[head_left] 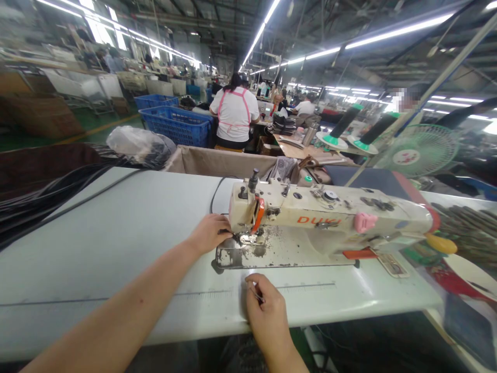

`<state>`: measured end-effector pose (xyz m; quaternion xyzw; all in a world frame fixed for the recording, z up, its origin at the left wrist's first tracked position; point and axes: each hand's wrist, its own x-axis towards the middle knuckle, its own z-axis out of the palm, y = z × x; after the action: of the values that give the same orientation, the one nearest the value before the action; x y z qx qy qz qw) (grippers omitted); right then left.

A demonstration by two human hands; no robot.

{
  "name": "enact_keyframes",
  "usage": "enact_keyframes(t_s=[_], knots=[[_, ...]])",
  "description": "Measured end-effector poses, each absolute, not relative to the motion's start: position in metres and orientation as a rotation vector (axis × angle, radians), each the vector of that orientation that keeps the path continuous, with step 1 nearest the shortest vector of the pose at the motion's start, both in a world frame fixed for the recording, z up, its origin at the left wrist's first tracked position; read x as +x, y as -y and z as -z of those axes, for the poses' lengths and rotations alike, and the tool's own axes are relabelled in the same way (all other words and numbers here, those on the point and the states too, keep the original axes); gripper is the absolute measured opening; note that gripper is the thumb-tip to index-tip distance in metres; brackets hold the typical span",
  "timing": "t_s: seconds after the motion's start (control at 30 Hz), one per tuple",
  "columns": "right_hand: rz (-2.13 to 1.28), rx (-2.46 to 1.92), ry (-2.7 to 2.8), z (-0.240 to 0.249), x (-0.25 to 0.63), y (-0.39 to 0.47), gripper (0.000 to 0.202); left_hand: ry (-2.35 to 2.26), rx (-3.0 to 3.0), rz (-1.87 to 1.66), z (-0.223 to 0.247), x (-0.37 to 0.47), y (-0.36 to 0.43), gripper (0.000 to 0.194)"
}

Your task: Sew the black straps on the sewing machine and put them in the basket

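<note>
At the needle end of a sewing machine [330, 217], my left hand [209, 233] is closed on a thin black strip [224, 231], which runs toward the presser foot [248, 239]. Its fingertips are beside the foot, over the left edge of the worn metal bed [287, 251]. Nearer the table's front edge, my right hand [267, 305] is closed around a small, thin metal tool [255, 292]. Most of that tool is hidden by the fingers, so its kind is unclear. A black cord [214, 199] curves behind the machine head.
A pale worktable [116, 233] carries a printed ruler line [202, 294]. Long black strips [46, 202] lie at left. Behind stand a fabric-lined bin [217, 161], blue crates [174, 124] and a seated person [235, 111]. Thread cones [344, 124] and a fan [423, 150] stand right.
</note>
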<state>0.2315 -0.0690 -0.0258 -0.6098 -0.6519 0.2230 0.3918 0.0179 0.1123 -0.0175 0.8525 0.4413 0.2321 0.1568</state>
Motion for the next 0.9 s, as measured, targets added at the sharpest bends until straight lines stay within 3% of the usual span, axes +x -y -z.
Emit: enact_keyframes(t_s=[0.9], knots=[[-0.515,-1.522,1.685,0.019,0.228,0.070,0.022,-1.580,2.006,-0.667,0.021,0.047,-0.037,0.023]])
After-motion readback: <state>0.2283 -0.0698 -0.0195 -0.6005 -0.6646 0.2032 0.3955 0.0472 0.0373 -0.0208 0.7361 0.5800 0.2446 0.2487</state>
